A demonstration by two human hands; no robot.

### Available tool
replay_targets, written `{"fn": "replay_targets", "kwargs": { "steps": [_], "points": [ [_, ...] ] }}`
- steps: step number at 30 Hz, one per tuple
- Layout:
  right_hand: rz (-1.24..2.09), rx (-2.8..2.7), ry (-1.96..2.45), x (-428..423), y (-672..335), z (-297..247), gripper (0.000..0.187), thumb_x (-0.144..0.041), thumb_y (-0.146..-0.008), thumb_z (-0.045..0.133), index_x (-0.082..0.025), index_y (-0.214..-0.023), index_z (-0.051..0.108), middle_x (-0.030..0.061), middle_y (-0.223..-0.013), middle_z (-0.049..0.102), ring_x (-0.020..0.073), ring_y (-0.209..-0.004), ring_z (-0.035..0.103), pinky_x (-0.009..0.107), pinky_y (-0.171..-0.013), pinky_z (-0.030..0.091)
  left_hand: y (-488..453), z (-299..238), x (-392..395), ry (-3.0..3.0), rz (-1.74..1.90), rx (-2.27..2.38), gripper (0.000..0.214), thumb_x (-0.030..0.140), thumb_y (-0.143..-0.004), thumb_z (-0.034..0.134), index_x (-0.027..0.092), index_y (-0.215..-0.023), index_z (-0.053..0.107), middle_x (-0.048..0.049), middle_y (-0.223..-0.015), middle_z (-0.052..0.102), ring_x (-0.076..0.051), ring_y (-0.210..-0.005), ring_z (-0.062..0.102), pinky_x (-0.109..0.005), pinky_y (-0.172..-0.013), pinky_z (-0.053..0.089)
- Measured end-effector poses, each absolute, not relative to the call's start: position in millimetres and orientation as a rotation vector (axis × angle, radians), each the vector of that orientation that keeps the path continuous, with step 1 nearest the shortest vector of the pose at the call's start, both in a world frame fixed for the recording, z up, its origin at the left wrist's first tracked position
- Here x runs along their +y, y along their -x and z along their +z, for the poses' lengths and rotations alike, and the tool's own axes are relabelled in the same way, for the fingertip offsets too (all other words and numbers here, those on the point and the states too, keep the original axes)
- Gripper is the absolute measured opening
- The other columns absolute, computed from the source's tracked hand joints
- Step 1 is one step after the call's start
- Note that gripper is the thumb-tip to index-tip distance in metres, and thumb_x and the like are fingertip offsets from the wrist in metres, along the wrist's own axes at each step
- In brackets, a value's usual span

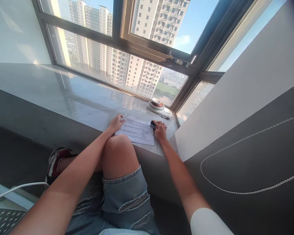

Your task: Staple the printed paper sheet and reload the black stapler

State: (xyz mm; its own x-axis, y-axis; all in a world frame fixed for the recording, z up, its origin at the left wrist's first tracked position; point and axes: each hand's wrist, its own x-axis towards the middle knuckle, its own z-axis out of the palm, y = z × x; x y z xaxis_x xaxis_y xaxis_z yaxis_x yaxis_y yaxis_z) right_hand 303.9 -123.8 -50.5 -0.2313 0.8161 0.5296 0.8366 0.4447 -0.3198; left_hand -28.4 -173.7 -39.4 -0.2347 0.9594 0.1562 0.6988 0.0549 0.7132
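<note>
A printed sheet of paper (137, 130), perhaps more than one layer, lies on the glossy windowsill (93, 112) just beyond my raised knee. My left hand (116, 122) grips its upper left edge with the fingertips. At the upper right edge, my right hand (160, 130) is closed around a small black stapler (153, 124), whose front end meets the paper. My fingers cover the rear of the stapler.
Stacked round white-and-orange items (158, 106) stand near the window corner, with a small dark object (165, 117) beside them. Window frames (152, 54) rise behind the sill. On the right are a wall (237, 98) and a hanging bead chain (245, 193). A white cable (19, 186) runs at lower left.
</note>
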Motion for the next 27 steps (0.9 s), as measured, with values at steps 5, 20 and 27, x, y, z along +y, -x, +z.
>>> {"fn": "replay_targets", "kwargs": {
  "steps": [5, 20, 27],
  "points": [
    [-0.073, -2.087, 1.427, -124.5, -301.9, -49.5, 0.059, -0.007, -0.096, 0.037, -0.032, -0.141, 0.064, 0.0069, -0.127, 0.065, 0.0260, -0.116, 0.052, 0.046, -0.112, 0.028, 33.0, -44.3, -169.8, -1.694, 0.999, 1.932, 0.028, 0.032, -0.099, 0.057, 0.021, -0.125, 0.056, -0.0096, -0.099, 0.071, -0.028, -0.099, 0.065, -0.033, -0.079, 0.046],
    [-0.072, -2.068, 1.455, -126.8, -300.4, -50.5, 0.055, -0.016, -0.101, 0.034, -0.033, -0.147, 0.058, 0.0092, -0.124, 0.062, 0.0272, -0.112, 0.050, 0.043, -0.098, 0.033, 32.1, -41.7, -172.1, -1.657, 1.033, 1.933, 0.031, 0.032, -0.095, 0.065, 0.020, -0.122, 0.058, -0.0091, -0.098, 0.072, -0.028, -0.096, 0.066, -0.035, -0.084, 0.048],
    [-0.091, -2.099, 1.456, -129.0, -299.1, -49.1, 0.058, -0.012, -0.099, 0.033, -0.035, -0.146, 0.059, 0.0087, -0.125, 0.061, 0.0276, -0.113, 0.049, 0.045, -0.098, 0.032, 34.0, -45.8, -170.4, -1.677, 1.023, 1.913, 0.030, 0.033, -0.097, 0.060, 0.021, -0.124, 0.057, -0.0091, -0.100, 0.071, -0.028, -0.099, 0.065, -0.034, -0.083, 0.047]
  ]
}}
